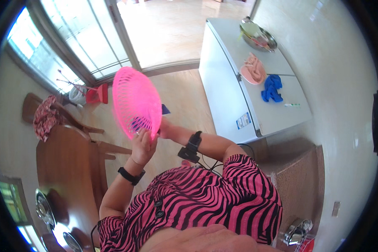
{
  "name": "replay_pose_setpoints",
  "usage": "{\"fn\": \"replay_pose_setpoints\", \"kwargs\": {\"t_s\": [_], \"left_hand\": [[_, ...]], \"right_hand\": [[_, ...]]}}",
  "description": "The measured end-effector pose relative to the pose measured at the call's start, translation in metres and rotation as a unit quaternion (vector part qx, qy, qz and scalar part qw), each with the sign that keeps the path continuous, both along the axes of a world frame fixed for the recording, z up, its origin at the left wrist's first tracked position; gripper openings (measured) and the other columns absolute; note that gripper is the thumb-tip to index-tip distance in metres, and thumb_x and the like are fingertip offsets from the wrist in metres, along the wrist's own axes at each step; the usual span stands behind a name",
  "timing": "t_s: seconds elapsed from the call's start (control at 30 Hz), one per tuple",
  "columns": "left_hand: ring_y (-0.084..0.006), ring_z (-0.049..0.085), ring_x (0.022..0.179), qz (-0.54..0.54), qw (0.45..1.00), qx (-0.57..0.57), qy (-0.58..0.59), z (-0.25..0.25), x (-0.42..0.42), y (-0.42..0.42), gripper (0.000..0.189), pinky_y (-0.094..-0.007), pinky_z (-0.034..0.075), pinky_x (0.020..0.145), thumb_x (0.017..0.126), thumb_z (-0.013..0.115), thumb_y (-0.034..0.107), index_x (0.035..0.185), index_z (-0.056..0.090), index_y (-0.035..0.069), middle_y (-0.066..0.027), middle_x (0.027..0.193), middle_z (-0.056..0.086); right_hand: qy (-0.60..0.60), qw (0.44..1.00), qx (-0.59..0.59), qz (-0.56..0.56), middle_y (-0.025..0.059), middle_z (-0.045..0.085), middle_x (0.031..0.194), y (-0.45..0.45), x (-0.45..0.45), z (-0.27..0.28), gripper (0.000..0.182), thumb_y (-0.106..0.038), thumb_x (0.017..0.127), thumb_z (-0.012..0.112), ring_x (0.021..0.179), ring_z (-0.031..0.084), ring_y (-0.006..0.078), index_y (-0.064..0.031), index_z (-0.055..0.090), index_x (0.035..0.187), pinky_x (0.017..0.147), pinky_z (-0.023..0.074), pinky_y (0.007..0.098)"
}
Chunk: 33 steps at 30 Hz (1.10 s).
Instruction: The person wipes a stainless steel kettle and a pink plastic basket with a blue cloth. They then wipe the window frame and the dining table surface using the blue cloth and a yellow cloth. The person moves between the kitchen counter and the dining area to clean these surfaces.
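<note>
A bright pink plastic basket [138, 97] with slotted walls is held up on its side in front of me. My left hand [144, 146] grips its lower rim, fingers curled over the edge. Behind the basket's lower right side is my right hand [165, 127], its fingers mostly hidden, so its grip cannot be made out. Something dark blue [165, 109] pokes out past the basket's right edge, and blue also shows through the slots near my left fingers. What this blue thing is, and whether a hand holds it, is unclear.
To the right, a white chest freezer [222, 78] carries a metal bowl [269, 44] of items, a pink cloth [255, 67] and a blue cloth [272, 88]. A wooden table [63, 160] and a chair [31, 108] stand left. Behind them are a red dustpan [96, 94] and a glass door [85, 34].
</note>
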<state>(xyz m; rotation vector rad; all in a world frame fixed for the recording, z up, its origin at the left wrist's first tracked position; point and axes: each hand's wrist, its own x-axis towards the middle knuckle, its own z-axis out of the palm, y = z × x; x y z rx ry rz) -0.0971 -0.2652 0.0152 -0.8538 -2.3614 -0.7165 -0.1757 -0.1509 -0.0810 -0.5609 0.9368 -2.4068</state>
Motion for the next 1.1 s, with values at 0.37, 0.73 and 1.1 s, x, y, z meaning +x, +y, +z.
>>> {"fn": "replay_pose_setpoints", "kwargs": {"t_s": [0.37, 0.73, 1.1], "left_hand": [[-0.0264, 0.059, 0.078, -0.269, 0.938, -0.212, -0.049, -0.022, -0.064, 0.128, 0.011, -0.0389, 0.048, 0.064, 0.079, 0.059, 0.014, 0.085, 0.052, 0.007, -0.008, 0.081, 0.056], [-0.0255, 0.06, 0.084, -0.468, 0.86, -0.201, 0.04, -0.039, -0.071, 0.297, 0.012, -0.0386, 0.049, 0.069, 0.077, 0.058, 0.012, 0.089, 0.055, 0.008, -0.007, 0.085, 0.057], [-0.0226, 0.061, 0.081, -0.492, 0.843, -0.212, 0.053, -0.1, -0.068, 0.367, 0.008, -0.0373, 0.047, 0.069, 0.08, 0.058, 0.017, 0.085, 0.057, 0.01, -0.0043, 0.082, 0.059]], "right_hand": [[-0.278, 0.877, 0.039, -0.39, 0.0042, 0.065, 0.1, 0.23, 0.076, 0.014, 0.038, -0.039, 0.096, 0.052, 0.085, 0.063, 0.0152, -0.0073, 0.059, 0.115, 0.077, 0.0521, 0.0305], [-0.217, 0.751, 0.031, -0.623, 0.0062, 0.057, 0.124, 0.339, 0.163, 0.019, 0.063, -0.058, 0.094, 0.044, 0.109, 0.058, 0.021, -0.009, 0.044, 0.133, 0.09, 0.0494, 0.0369], [-0.137, 0.46, 0.331, -0.812, 0.0138, 0.054, 0.121, 0.342, 0.199, 0.011, 0.055, -0.024, 0.093, 0.063, 0.102, 0.056, 0.0206, 0.0029, 0.039, 0.135, 0.085, 0.049, 0.0358]]}}
